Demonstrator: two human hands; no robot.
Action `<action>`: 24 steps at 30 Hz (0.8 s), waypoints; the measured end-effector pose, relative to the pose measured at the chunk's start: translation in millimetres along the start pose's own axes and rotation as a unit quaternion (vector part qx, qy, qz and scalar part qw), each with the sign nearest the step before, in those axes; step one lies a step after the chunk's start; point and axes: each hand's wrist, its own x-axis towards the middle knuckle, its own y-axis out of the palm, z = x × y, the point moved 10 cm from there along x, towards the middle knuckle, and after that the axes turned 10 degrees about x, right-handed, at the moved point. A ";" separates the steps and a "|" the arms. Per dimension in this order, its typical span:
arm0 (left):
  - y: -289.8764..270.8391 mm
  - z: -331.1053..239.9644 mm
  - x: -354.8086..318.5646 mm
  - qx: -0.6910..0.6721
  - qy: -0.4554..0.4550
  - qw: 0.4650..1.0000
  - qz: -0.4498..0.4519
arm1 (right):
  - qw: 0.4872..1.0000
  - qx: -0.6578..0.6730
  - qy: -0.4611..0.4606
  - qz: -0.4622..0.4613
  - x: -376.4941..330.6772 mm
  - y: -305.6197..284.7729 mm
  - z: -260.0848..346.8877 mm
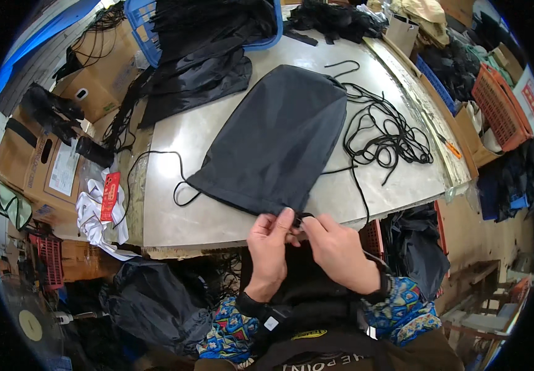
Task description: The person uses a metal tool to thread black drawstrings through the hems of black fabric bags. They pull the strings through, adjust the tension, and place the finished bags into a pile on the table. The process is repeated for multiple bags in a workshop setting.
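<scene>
A black fabric drawstring bag [273, 136] lies flat on the pale metal tabletop [174, 219], its hemmed edge toward me. At the near corner of that hem, my left hand [269, 244] pinches the cloth between thumb and fingers. Close beside it, touching the same corner, my right hand [341, 247] is closed at the fingertips. Whatever it grips is small and black; cord or cloth, I cannot tell. One black cord [177, 176] loops out past the bag's left corner. To the right of the bag is a loose tangle of black cord [390, 139].
A blue basket [277, 31] heaped with black fabric [202, 49] stands at the far left. Near the table's right edge lies an orange cutter [450, 147]. Cardboard boxes [41, 164] line the left side; more black bags [159, 303] sit below the table edge.
</scene>
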 end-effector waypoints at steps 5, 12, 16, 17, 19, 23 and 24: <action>-51.2 -45.3 25.7 -0.076 0.023 0.994 -0.080 | 0.997 0.040 -0.023 0.054 -24.9 -71.7 -30.7; 18.5 12.6 3.8 -0.068 -0.066 0.995 0.040 | 0.990 0.006 -0.065 0.122 -14.4 -26.3 -15.1; -64.7 -27.8 35.0 -0.127 0.042 0.989 -0.062 | 0.983 0.102 -0.045 0.144 -13.4 -44.1 -0.2; -65.7 -32.4 34.8 -0.115 0.040 0.991 -0.062 | 0.979 0.118 -0.016 0.167 -20.5 -51.3 -5.5; -60.8 -32.9 33.7 -0.091 0.031 0.993 -0.062 | 0.983 0.114 0.043 0.138 -24.8 -64.4 -18.2; 37.3 2.8 -9.2 0.114 0.058 0.973 0.192 | 0.985 0.144 0.081 0.056 -7.5 -43.1 -27.7; 37.6 -0.6 -12.5 0.142 0.065 0.972 0.176 | 0.978 0.168 0.102 0.069 -2.9 -35.4 -29.1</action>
